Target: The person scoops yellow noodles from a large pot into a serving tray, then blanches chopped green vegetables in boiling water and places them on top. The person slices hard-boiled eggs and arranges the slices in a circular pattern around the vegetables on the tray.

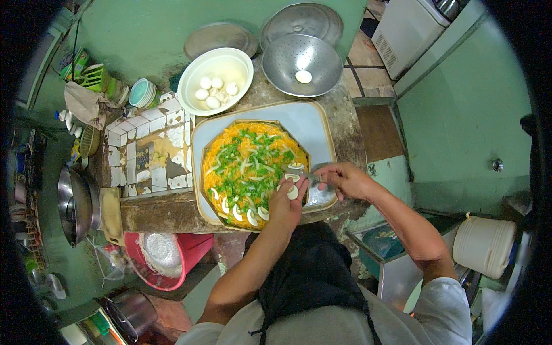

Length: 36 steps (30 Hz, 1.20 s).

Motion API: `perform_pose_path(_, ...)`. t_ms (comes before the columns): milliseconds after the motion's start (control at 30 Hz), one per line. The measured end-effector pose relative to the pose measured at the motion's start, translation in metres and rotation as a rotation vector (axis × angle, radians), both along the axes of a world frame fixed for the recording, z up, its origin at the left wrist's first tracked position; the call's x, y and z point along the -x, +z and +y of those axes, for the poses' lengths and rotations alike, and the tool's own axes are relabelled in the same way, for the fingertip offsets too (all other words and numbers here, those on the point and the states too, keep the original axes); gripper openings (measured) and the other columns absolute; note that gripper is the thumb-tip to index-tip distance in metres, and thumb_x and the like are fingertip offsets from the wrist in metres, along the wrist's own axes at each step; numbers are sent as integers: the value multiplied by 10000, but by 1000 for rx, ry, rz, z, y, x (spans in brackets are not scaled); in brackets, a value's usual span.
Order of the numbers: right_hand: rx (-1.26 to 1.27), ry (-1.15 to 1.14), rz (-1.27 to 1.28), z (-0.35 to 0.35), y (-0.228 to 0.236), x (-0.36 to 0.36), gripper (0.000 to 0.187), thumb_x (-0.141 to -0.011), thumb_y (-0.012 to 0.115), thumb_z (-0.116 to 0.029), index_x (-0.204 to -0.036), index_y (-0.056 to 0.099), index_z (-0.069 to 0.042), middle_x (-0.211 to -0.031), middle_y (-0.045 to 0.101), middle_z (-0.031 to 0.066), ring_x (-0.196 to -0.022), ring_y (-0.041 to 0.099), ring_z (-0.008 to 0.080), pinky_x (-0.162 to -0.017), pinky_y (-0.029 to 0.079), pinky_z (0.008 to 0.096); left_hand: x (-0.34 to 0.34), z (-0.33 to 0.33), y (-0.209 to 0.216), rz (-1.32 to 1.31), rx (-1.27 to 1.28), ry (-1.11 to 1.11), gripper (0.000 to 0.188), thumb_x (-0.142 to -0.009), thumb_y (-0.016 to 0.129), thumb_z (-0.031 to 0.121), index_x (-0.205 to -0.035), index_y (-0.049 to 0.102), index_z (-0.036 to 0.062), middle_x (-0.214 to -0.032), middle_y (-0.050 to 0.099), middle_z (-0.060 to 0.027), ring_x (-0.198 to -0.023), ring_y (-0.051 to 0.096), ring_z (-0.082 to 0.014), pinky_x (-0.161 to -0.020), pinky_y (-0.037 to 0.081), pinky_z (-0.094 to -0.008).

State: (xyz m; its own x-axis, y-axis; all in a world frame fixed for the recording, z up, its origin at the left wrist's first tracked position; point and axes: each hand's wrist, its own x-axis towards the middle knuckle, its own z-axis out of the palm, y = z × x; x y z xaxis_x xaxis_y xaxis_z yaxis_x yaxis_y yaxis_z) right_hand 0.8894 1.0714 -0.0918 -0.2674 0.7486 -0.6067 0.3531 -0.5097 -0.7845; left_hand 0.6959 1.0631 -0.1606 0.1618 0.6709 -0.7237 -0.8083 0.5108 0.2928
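Note:
My left hand (284, 206) cradles a sliced boiled egg (292, 192), its pieces lying over the palm and fingers. My right hand (343, 179) grips a small knife (313, 177), whose blurred blade reaches to the egg. Both hands are over the right edge of an orange noodle dish (230, 155) topped with chopped greens and pale strips. Egg slices (237, 213) line its near edge, and another slice (296, 166) rests by the right rim. The dish fills an octagonal holder on a pale blue tray (316, 129) with a tan rim.
Behind the tray, a white bowl (185, 86) holds several whole eggs in liquid. Beside it, a metal colander (316, 54) contains one egg piece (303, 76). A broken-tiled basin (152, 123) is at the left. Below the counter edge sits a red tub (187, 250).

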Motion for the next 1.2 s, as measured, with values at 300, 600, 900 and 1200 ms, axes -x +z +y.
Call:
perform_pose_path(300,-650,270,-278,3,-15,-18,238,-953,534,-130,-1163,627,-67,-1025,669,130,-931,640,230,-825,516,379,-11,11,-3,-142,-22,26,348,-905,562,28,-1239,481,-26,-1238,566,-195,-1239,519,-355,-1084,419,-510)
perform_pose_path(600,139,64,133,42,-14,-27,315,-977,499,-225,-1248,608,-109,-932,708,33,-493,522,68,-411,369,216,3,9,19,-175,-35,-54,378,-939,591,115,-1296,485,49,-1306,542,-123,-1136,584,-283,-930,534,-433)
perform_pose_path(900,-91,-386,93,-29,-20,17,316,-981,534,-223,-1247,586,-60,-928,697,31,-518,537,71,-442,399,209,189,0,49,1261,-549,-524,260,-846,687,47,-1101,650,76,-1005,658,-31,-796,625,-116,-691,545,-299)
perform_pose_path(1200,-177,-800,93,-95,-25,92,308,-982,525,-220,-1233,597,-57,-927,696,45,-505,525,75,-434,356,207,252,73,17,1660,-1030,-724,166,-790,757,171,-856,689,35,-767,680,-103,-732,662,-246,-717,521,-336)
